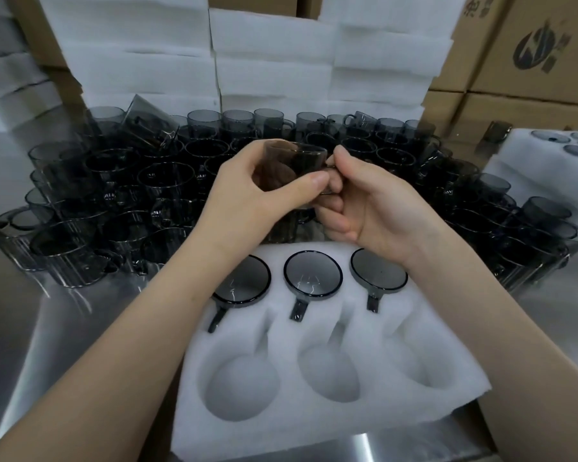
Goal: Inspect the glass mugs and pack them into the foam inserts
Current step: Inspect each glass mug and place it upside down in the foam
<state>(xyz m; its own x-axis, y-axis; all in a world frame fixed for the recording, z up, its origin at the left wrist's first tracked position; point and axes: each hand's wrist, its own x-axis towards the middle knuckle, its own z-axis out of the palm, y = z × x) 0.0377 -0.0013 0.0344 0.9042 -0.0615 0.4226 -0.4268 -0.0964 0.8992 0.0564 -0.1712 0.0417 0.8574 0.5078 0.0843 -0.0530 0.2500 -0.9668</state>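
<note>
Centrally, hands (247,195) gripping mug (296,163), crowded mugs (141,181) behind, foam insert (347,420) holding 3

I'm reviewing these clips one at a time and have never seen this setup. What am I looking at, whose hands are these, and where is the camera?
There is no machine here. A person works with bare hands, and the single picture comes from a camera worn on their head, looking forward and down. The left hand wraps round the body of a smoky glass mug, and the right hand pinches its handle, holding it up above the foam insert. That insert has six pockets: the three far ones hold packed mugs, and the three near pockets are empty. Behind it, many loose mugs crowd the metal table. Stacks of white foam and cardboard boxes stand further back.
</note>
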